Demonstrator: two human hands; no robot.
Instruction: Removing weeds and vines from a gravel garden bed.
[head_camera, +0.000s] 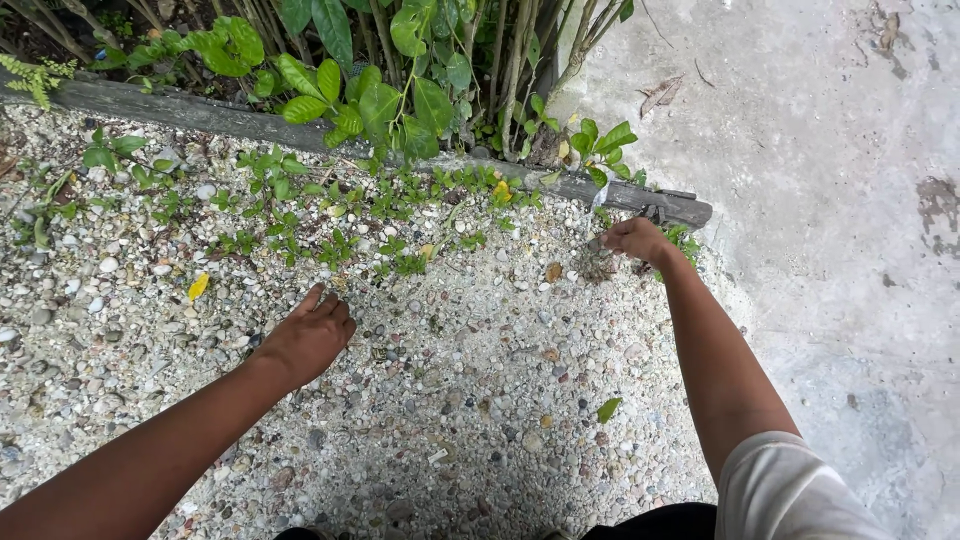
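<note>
My left hand (308, 335) rests palm down on the gravel bed (470, 400), fingers together and pointing up toward a strip of small green weeds (340, 240); it holds nothing that I can see. My right hand (634, 240) reaches farther out to the gravel's far right corner, fingers curled down into a small tuft of weed (597, 263) at the foot of the dark wooden border (640, 200). Whether the fingers grip the tuft or only touch it is hidden by the hand.
A weathered wooden edging (180, 108) runs along the far side, with leafy shrubs (380, 90) behind it. Rough concrete paving (830, 200) lies to the right. Yellow and green fallen leaves (199, 286) dot the pebbles.
</note>
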